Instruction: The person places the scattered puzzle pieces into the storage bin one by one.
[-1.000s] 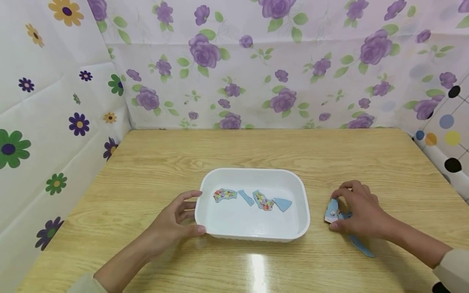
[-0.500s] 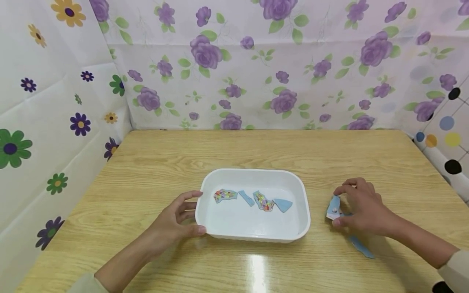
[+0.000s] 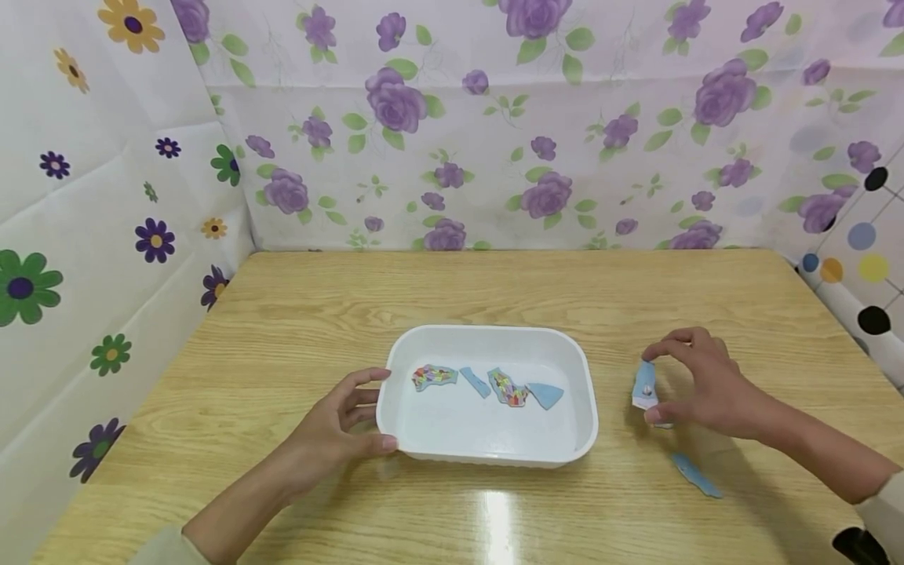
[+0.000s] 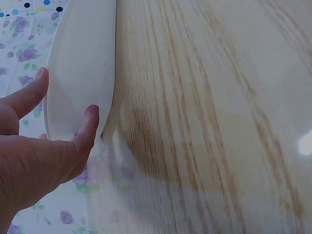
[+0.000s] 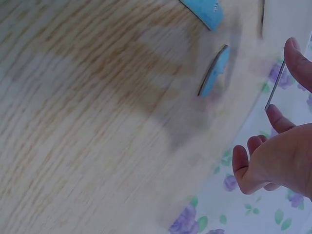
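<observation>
My left hand (image 3: 332, 431) grips the near-left corner of a white plastic tray (image 3: 487, 457), thumb on the front and fingers along the left side. Thumb and fingertips of my right hand (image 3: 713, 396) pinch a flat blue puzzle piece (image 3: 644, 380) by its two ends, raised off the table to the right of the tray. In the right wrist view that piece (image 5: 275, 85) appears edge-on. Below the hand lies another piece (image 3: 664, 425), mostly hidden in the head view. A narrow blue piece (image 3: 695, 475) rests nearer the front.
Inside the tray lie several irregular pieces, among them a multicoloured one (image 3: 434, 377) and a plain blue triangular one (image 3: 546, 395). The wooden table (image 3: 318, 306) meets a flowered cloth (image 3: 459, 141) at the back. A dark spot (image 3: 858, 545) shows at lower right.
My right hand has lifted the blue piece up off the table and shifted slightly away from me, uncovering more of the narrow piece below. The left hand and tray stay in place.
</observation>
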### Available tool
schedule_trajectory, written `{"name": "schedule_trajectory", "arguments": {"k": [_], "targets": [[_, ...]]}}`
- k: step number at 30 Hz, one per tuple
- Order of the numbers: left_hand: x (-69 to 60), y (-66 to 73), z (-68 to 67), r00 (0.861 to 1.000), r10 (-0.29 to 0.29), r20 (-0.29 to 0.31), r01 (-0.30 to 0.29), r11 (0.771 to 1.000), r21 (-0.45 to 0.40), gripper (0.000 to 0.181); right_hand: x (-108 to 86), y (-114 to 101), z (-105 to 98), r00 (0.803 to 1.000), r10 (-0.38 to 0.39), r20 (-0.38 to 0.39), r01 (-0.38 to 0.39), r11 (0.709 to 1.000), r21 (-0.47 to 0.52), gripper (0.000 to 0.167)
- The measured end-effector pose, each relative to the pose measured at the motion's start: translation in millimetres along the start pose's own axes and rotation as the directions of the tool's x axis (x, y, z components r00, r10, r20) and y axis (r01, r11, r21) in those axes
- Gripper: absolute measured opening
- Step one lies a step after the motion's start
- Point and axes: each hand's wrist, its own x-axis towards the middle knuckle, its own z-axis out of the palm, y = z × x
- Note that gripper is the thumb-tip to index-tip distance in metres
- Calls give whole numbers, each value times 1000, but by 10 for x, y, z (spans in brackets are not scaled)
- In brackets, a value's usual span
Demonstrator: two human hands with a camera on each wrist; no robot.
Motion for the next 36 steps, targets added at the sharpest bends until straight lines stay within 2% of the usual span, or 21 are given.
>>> {"name": "schedule_trajectory", "arguments": {"k": [9,19,36], "targets": [[-5,7,-2,1000,3,3,-3,1000,3,84,13,-67,-141,998,28,63,-35,993,111,65],[-4,-2,-2,1000,5,4,-5,1000,4,85,29,-109,-177,994,51,95,-64,988,137,68],[0,-14,0,1000,8,2,-8,1000,2,84,34,-158,-135,995,19,95,-31,991,132,68]]}}
